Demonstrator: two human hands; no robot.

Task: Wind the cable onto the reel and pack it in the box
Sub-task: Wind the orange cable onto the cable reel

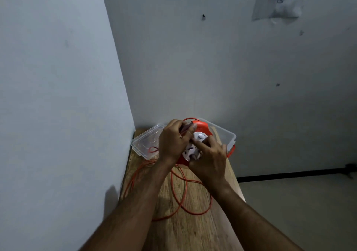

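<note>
An orange cable reel (pixel 201 129) with a white socket face sits at the far end of the wooden table (pixel 193 227), between both my hands. My left hand (pixel 173 142) curls over the reel's left side and pinches a stretch of orange cable at its top. Lower right on the white face, my right hand (pixel 209 158) grips the reel with fingers curled on it. Loose loops of the orange cable (pixel 179 194) lie on the table in front of the reel. Behind the reel stands a clear plastic box (pixel 226 134).
A clear plastic lid (pixel 144 144) lies to the left of the box, near the wall corner, with a cable loop on it. Walls close the table in on the left and at the back. The table's right edge drops to the floor.
</note>
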